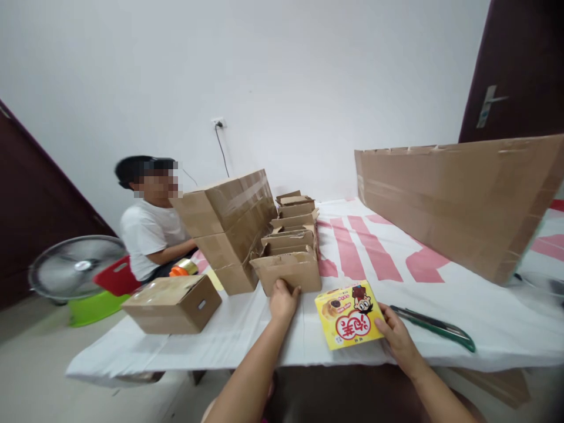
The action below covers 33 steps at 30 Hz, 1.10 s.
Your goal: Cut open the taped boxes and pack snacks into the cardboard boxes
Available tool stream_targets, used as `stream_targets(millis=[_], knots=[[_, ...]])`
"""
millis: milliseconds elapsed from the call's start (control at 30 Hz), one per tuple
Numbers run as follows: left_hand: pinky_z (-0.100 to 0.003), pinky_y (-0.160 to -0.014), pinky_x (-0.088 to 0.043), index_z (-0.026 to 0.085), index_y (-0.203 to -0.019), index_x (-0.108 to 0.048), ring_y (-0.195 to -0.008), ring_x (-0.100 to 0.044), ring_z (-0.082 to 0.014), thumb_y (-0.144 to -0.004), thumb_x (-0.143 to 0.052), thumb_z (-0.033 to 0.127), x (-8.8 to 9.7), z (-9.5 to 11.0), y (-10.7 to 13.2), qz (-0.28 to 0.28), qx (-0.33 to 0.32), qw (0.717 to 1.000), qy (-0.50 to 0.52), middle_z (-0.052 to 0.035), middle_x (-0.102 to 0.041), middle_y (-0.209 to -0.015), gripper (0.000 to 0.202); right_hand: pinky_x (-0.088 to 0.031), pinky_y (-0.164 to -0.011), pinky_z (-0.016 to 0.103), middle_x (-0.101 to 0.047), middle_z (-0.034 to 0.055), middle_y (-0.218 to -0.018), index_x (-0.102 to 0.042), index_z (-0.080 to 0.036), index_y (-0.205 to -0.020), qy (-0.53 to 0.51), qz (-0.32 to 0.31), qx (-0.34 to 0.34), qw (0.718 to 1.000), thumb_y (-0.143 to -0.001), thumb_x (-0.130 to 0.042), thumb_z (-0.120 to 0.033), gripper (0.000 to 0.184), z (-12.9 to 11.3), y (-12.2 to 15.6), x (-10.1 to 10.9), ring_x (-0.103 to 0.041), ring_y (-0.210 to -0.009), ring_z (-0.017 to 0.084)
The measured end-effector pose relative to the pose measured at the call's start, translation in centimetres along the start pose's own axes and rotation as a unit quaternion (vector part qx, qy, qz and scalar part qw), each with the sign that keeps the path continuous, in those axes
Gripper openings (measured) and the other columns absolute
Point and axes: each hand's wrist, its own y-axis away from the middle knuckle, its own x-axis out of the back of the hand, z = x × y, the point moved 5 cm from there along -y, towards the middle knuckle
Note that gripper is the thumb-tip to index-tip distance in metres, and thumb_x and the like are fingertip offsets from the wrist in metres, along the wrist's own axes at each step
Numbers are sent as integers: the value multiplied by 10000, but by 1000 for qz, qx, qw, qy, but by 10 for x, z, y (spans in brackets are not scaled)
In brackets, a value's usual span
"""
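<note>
My left hand [282, 301] rests against the lower front of a brown cardboard box [288, 269] with raised flaps. Its thumb and fingers are apart on the cardboard, and no grip on the box shows. A row of similar boxes with flaps up [295, 222] runs away behind it. In my right hand [395, 336] is a yellow snack box [350, 314] with red lettering and a cartoon figure, held by its right side just over the white-covered table. A green-handled utility knife [434, 326] lies right of that hand.
Closed cartons [229, 229] are stacked left of the row. A smaller carton [174, 305] sits near the table's left edge. One long carton [453, 205] stands at right. Across the left side sits a person [152, 235] in a white shirt, near a fan [79, 267].
</note>
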Motion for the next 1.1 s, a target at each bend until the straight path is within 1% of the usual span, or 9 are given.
stream_targets(millis=[400,600,700,800,933,1000,1033,1067,1100], knots=[[-391,-848,-422,149,-1109,-408,-1083,-585,-330,-856,-556,421,-20,20,-35,-43,34,998,28,-208,-517,-1210,400,-547,-815,415,-655,121,-1182,-544,-217,-1174,16,-3,-11,1000,-715,-704,-547,588,8,-2,2,-639,-1022,311],[-407,-921,-402,161,-1136,-405,-1168,-533,-339,-797,-625,367,-23,20,-48,-85,61,986,126,-209,-469,-1291,453,-543,-828,422,-662,119,-1166,-542,-211,-1158,17,-6,-4,1000,-731,-699,-544,564,2,0,-1,-650,-997,302],[-414,-961,-386,153,-1061,-466,-1192,-506,-332,-797,-608,452,-22,24,-35,-135,39,967,213,-196,-530,-1227,423,-539,-838,436,-670,121,-1147,-542,-210,-1153,10,-14,-3,1000,-741,-698,-529,544,3,-1,-1,-655,-982,300],[-407,-951,-418,149,-1027,-517,-1143,-541,-303,-819,-460,653,-21,31,1,-216,-21,922,321,-164,-603,-1148,548,-536,-849,439,-667,121,-1163,-555,-210,-1157,4,-22,0,1000,-738,-707,-515,541,6,-4,-1,-653,-993,303],[-428,-887,-486,189,-1229,-460,-1104,-595,-301,-724,-353,844,-17,34,60,-327,-86,831,442,-145,-605,-1224,834,-514,-911,441,-644,111,-1231,-556,-216,-1218,13,-38,11,999,-723,-722,-509,599,9,-7,0,-617,-1085,311],[-451,-928,-472,213,-1299,-399,-1179,-554,-325,-696,-451,832,-14,33,80,-369,-103,759,526,-163,-528,-1337,866,-506,-925,444,-632,118,-1254,-536,-207,-1262,33,-52,10,998,-726,-715,-519,645,11,-9,-1,-603,-1112,314],[-459,-951,-460,224,-1317,-376,-1214,-527,-337,-672,-563,784,-13,33,86,-383,-109,723,564,-170,-488,-1378,875,-505,-927,443,-626,125,-1263,-526,-199,-1280,47,-58,10,997,-731,-705,-529,665,12,-10,-1,-602,-1115,314],[-463,-971,-449,236,-1331,-355,-1239,-505,-346,-638,-689,696,-12,33,91,-391,-113,695,593,-174,-459,-1403,896,-505,-929,439,-617,129,-1275,-515,-192,-1296,63,-65,10,996,-740,-691,-539,679,14,-11,-1,-601,-1118,311],[-464,-982,-445,248,-1339,-339,-1247,-497,-349,-601,-790,583,-11,32,93,-390,-112,681,609,-172,-450,-1410,928,-505,-930,434,-607,131,-1290,-502,-185,-1314,84,-71,11,994,-753,-672,-548,689,15,-11,-1,-599,-1123,307]])
